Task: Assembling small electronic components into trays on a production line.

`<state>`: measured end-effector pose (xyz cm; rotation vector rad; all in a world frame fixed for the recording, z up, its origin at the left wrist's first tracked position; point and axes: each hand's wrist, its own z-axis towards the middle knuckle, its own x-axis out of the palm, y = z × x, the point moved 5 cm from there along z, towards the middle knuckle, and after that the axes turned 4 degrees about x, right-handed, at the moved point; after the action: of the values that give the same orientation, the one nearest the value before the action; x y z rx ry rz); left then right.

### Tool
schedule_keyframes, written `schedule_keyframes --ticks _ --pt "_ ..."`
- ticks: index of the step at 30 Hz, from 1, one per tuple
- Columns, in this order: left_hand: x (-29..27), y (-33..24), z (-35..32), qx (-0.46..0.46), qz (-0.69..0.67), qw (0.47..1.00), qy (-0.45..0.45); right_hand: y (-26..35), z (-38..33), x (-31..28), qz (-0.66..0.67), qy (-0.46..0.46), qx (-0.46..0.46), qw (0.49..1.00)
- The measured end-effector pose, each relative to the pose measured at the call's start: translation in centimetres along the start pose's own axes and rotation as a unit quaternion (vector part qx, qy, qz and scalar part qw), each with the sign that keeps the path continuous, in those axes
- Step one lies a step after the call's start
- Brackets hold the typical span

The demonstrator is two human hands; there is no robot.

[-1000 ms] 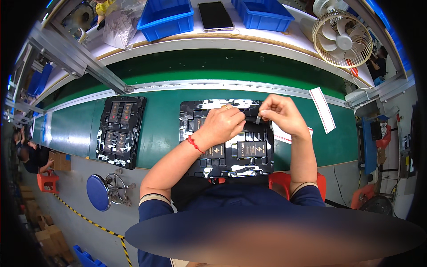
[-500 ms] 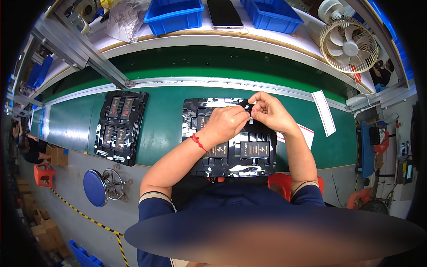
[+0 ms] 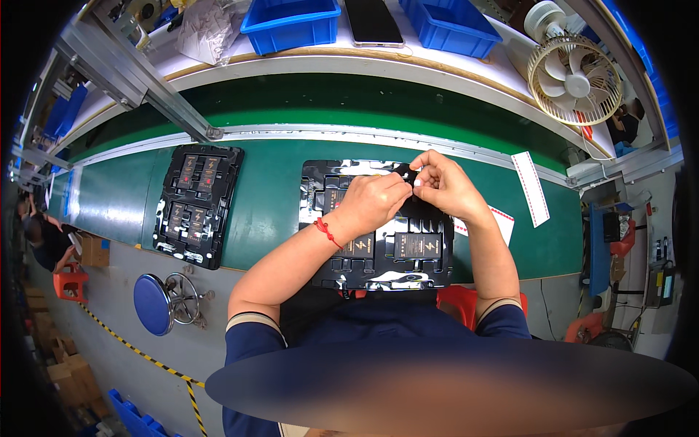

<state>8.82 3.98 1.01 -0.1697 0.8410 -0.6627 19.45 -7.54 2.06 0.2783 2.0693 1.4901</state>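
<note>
My left hand [image 3: 373, 202] and my right hand [image 3: 445, 188] meet over the far right part of a black plastic tray [image 3: 342, 279]. Both are closed, fingertips pinched close together. A small dark and whitish bit shows between them, but the fingers hide most of it, so I cannot tell what it is. Flat black batteries [image 3: 418, 246] with lightning marks lie in the tray's near pockets. Another battery [image 3: 333, 199] sits at the far left, partly covered by my left hand.
To the left lies a second black tray [image 3: 196, 251] with several batteries. Red-edged white strips [image 3: 530, 189] rest on the green table [image 3: 269, 175] at right. Beyond, a shelf [image 3: 306, 64] carries blue bins [image 3: 291, 29], a phone [image 3: 373, 22] and a fan [image 3: 575, 81]. A blue stool [image 3: 154, 304] stands left.
The view has shifted slightly. My hands stay pinched together over the same tray area, and the whitish bit now shows higher, by the right fingertips. The person at far left has moved.
</note>
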Motion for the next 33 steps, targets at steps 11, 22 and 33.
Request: schedule_keyframes --ticks 11,22,33 --pt "0.0 0.3 -0.2 -0.021 -0.028 0.999 0.004 2.3 -1.1 0.3 -0.178 -0.082 -0.019 0.980" --pt "-0.1 1.0 0.2 -0.012 -0.015 1.000 0.001 5.4 -3.4 1.3 -0.416 -0.219 -0.233 0.851" --pt "1.3 0.2 -0.1 0.057 0.042 0.995 -0.071 4.8 -4.0 2.9 -0.518 -0.237 -0.290 0.769"
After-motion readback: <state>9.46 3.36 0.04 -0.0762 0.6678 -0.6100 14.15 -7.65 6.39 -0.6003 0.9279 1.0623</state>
